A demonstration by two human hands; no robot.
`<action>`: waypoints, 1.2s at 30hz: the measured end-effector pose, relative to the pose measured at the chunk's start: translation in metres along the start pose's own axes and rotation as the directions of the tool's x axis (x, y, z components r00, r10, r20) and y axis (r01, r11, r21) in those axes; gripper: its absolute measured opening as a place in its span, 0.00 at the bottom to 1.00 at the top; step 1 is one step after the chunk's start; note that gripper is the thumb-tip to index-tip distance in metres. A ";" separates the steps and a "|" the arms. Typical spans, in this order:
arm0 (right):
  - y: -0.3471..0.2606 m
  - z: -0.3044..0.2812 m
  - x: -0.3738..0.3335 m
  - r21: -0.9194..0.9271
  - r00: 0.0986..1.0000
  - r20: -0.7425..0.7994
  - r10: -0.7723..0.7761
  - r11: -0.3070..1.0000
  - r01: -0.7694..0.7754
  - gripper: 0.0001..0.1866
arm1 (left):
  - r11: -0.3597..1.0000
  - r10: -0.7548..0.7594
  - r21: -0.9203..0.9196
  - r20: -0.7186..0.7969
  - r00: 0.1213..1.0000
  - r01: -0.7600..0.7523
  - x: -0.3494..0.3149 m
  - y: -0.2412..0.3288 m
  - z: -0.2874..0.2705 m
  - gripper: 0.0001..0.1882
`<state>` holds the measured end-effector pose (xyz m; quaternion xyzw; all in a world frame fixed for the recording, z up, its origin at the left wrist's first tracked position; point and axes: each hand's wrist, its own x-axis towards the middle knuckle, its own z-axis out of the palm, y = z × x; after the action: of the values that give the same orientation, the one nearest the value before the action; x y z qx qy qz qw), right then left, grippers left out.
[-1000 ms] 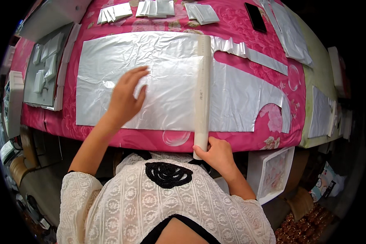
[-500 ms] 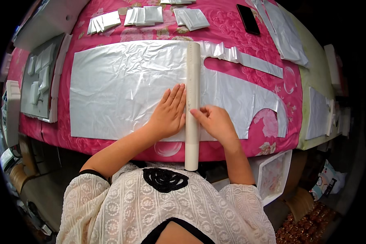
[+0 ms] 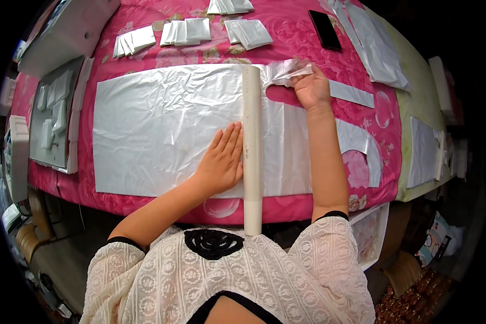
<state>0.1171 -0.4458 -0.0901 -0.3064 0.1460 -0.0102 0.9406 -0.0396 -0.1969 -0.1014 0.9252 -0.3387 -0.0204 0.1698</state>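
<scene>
Silvery plastic sheet (image 3: 162, 135): under my left fingers (image 3: 229, 139), creased, glossy; likely light, limp, slippery, best held by gathered edges | pale smooth tube (image 3: 252, 167): just right of my left fingers, probably stiff | crinkled strap (image 3: 278, 70): bunched at my right fingers (image 3: 305, 84), which seem to pinch it; left fingers extended, nearly together, flat

tube (image 3: 252, 146) across sheet (image 3: 156, 129) | packets (image 3: 186, 32) behind sheet | phone (image 3: 324, 29) right of packets

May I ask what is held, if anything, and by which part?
Right hand: silvery plastic sheet, by its bunched far strap. Left hand: nothing, lying flat.
</scene>
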 end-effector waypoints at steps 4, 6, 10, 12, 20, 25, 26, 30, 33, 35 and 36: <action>-0.101 -0.042 0.028 -0.014 0.963 -0.127 -0.239 0.971 0.239 0.23 | 0.999 0.001 -0.033 -0.011 1.000 -0.002 0.000 0.001 0.000 0.36; -0.149 -0.064 0.031 0.043 0.922 -0.246 -0.301 0.946 0.320 0.21 | 0.999 0.005 -0.035 -0.016 1.000 -0.006 0.000 0.001 0.001 0.36; -0.215 -0.091 0.021 0.045 0.882 -0.247 -0.400 0.905 0.423 0.18 | 1.000 0.021 -0.012 -0.019 1.000 -0.021 0.001 0.003 0.002 0.35; -0.196 -0.048 0.009 -0.103 0.866 -0.185 -0.465 0.886 0.453 0.20 | 1.000 0.002 0.018 -0.012 1.000 -0.001 -0.001 0.001 0.001 0.35; -0.020 0.153 -0.081 -0.544 0.829 0.498 -0.254 0.653 0.527 0.21 | 1.000 -0.007 -0.002 -0.038 0.999 0.007 -0.003 -0.004 0.002 0.34; 0.160 0.212 -0.116 -0.645 0.680 0.728 0.088 0.425 0.635 0.27 | 0.997 0.005 -0.081 -0.164 0.986 -0.018 -0.005 -0.005 0.008 0.33; 0.176 0.226 -0.126 -0.720 0.638 0.694 0.333 0.286 0.632 0.29 | 0.999 0.034 -0.011 -0.150 0.988 -0.036 -0.003 -0.005 0.011 0.33; 0.293 0.230 -0.145 -0.660 0.573 0.719 0.394 0.128 0.741 0.39 | 0.992 0.113 0.069 -0.094 0.989 -0.107 0.000 -0.009 0.025 0.35; 0.302 0.252 -0.178 -0.581 0.422 0.715 0.557 0.139 0.802 0.42 | 0.999 0.039 0.034 -0.039 0.998 -0.038 0.000 -0.003 0.022 0.35; 0.280 0.265 -0.192 -0.518 0.246 0.763 0.598 0.338 0.786 0.43 | 0.998 0.044 0.036 -0.056 0.997 -0.042 0.000 -0.006 0.025 0.36; 0.266 0.265 -0.197 -0.481 0.149 0.785 0.602 0.438 0.760 0.44 | 0.998 0.042 0.041 -0.065 0.997 -0.039 -0.001 -0.007 0.025 0.36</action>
<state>-0.0157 -0.0570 0.0126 -0.6785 -0.5466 0.2017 0.4475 -0.0401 -0.1985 -0.1278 0.9214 -0.3521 0.0202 0.1630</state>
